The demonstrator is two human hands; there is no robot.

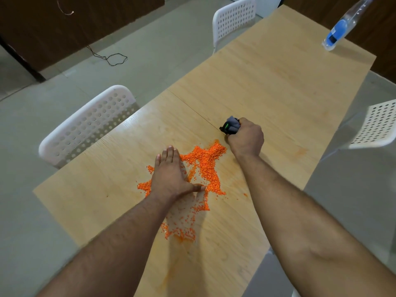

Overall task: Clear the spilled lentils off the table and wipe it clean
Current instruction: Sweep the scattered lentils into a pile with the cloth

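Head view, looking down on long pale wood-grain desk [267, 86], smooth laminate, thin seam line across the middle. Orange lentils [205, 163] spilled on near half of desk: tiny rounded grains, dense ragged pile at centre, thinner scatter trailing toward near edge, a few strays off to the right. Faint orange smears on the wood around and below the pile.

Left hand [171, 174] flat on desk, palm down, fingers straight and together, thumb stretched out sideways, lying on left part of the lentils, grains banked against thumb and finger edge. Right hand [244, 138] curled into a fist, knuckles up, just beyond far right tip of the pile, gripping a bunched cloth [231, 124]: soft grey fabric with black part and small green mark, poking out of the fist toward the seam. Cloth near desk surface; contact cannot be told.

Clear plastic bottle [342, 26] with blue label on far right corner of desk, blurred. White plastic chairs with round-perforated backs: one [85, 125] at left side, one [234, 18] farther along left, one [377, 125] at right. Thin dark cable [111, 57] looped on grey tiled floor.
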